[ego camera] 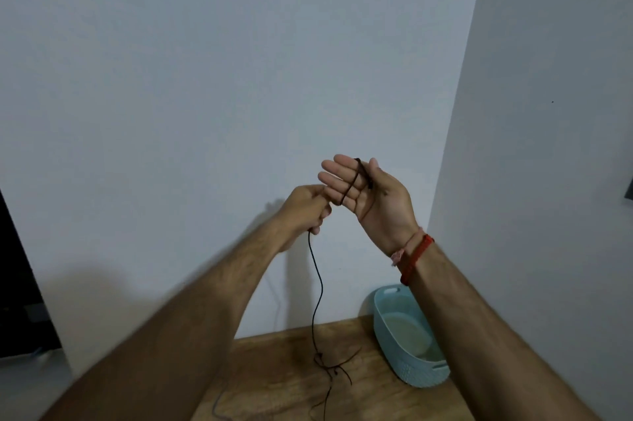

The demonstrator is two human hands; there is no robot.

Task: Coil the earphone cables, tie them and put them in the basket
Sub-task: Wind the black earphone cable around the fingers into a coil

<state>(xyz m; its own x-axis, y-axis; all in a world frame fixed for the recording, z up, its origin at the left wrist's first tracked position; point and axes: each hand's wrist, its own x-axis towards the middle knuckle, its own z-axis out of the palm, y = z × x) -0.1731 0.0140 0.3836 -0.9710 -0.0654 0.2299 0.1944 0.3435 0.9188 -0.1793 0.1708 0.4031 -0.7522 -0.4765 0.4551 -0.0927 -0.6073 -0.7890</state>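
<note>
Head view: right hand [373, 194] held flat w/ fingers straight, dark earphone cable [317, 287] looped across palm. Left hand [306, 206] pinches cable, rest hanging to counter [274, 379] left of basket [407, 348].

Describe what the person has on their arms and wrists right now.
Both forearms are bare, no sleeves in view. The right wrist carries a red band and a thinner pinkish thread beside it. No gloves, rings or a watch visible on either hand.
</note>
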